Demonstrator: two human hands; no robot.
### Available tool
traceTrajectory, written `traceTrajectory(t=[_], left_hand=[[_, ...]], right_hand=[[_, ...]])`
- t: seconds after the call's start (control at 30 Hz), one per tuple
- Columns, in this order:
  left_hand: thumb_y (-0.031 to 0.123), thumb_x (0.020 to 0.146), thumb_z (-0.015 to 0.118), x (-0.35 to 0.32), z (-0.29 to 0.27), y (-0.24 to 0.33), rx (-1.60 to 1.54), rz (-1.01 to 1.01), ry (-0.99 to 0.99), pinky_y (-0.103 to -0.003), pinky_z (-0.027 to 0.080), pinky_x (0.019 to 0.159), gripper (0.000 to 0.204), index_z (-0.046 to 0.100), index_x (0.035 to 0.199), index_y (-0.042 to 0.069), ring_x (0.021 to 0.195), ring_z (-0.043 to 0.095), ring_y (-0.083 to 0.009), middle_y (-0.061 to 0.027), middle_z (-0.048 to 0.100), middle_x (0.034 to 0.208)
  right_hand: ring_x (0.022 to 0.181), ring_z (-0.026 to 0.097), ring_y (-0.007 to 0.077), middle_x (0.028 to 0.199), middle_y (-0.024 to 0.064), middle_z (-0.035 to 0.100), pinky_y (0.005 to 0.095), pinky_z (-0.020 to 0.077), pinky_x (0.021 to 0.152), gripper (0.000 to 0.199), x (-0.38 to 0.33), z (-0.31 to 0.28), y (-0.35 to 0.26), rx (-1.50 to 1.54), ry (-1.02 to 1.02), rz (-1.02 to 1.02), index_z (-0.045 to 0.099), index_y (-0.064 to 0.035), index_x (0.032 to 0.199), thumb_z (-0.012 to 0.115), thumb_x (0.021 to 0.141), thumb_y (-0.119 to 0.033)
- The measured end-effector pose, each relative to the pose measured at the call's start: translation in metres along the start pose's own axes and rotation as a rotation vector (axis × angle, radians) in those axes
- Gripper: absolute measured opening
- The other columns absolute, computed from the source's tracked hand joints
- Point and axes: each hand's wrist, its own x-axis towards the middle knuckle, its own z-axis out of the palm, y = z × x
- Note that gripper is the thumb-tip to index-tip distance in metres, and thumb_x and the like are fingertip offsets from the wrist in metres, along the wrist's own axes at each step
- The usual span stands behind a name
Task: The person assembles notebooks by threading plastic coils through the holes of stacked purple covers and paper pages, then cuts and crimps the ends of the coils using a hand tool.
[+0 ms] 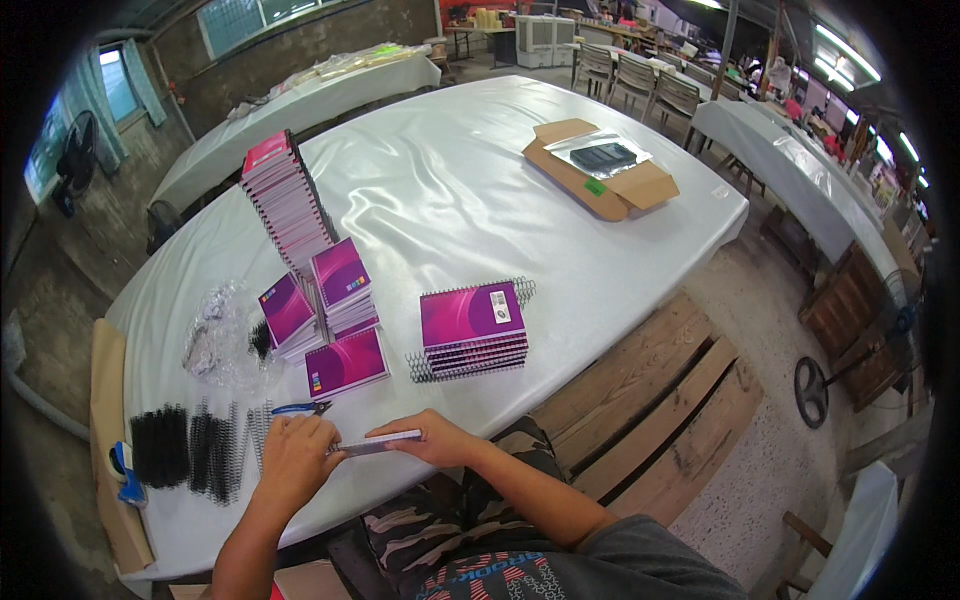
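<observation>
Edge-on above the table's near side is a thin notebook (pixel 375 445), its pages showing as a pale strip. My right hand (pixel 440 440) grips its right end, thumb on top. At the other end, the fingers of my left hand (pixel 298 455) are pinched together at the notebook's corner. Whether they also hold a binding coil is too small to make out. Just beyond the left hand are blue-handled pliers (pixel 300 408). A purple notebook (pixel 346 365) lies past them, beside two purple notebook stacks (pixel 342 270). Farther right stands another stack of purple notebooks (pixel 472 318) with coils sticking out.
Bundles of black spiral coils (pixel 160 447) lie at the near left, by a blue tape dispenser (pixel 127 473). Behind them is crumpled clear plastic (pixel 218 335). A tall notebook pile (pixel 285 200) rises farther back. An opened cardboard box (pixel 600 180) rests at the far right. A wooden bench (pixel 640 400) stands alongside.
</observation>
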Motion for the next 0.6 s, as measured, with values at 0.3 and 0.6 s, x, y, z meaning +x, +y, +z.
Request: traceTrajectory(t=[0.3,0.6], left_hand=[[0.024,0.073,0.07,0.001,-0.004,0.002,-0.055,-0.017,0.011,-0.035,0.036,0.079,0.022,0.062,0.089,0.011,0.084,0.056,-0.0224,-0.0029,0.061,0.084],[0.023,0.073,0.071,-0.001,-0.003,-0.001,-0.096,-0.005,0.046,-0.035,0.036,0.076,0.021,0.062,0.089,0.012,0.083,0.056,-0.0218,-0.0026,0.059,0.083]], right_hand=[[0.091,0.057,0.0106,0.103,0.009,0.066,0.0258,0.0433,0.085,0.031,0.0,0.0,-0.001,-0.013,0.0,0.041,0.06,-0.0066,0.116,0.056,0.085,-0.002],[0.093,0.059,0.0162,0.105,0.0118,0.065,0.0286,0.0442,0.086,0.03,0.0,0.001,0.001,0.018,0.011,0.053,0.06,-0.0065,0.115,0.056,0.085,-0.003]])
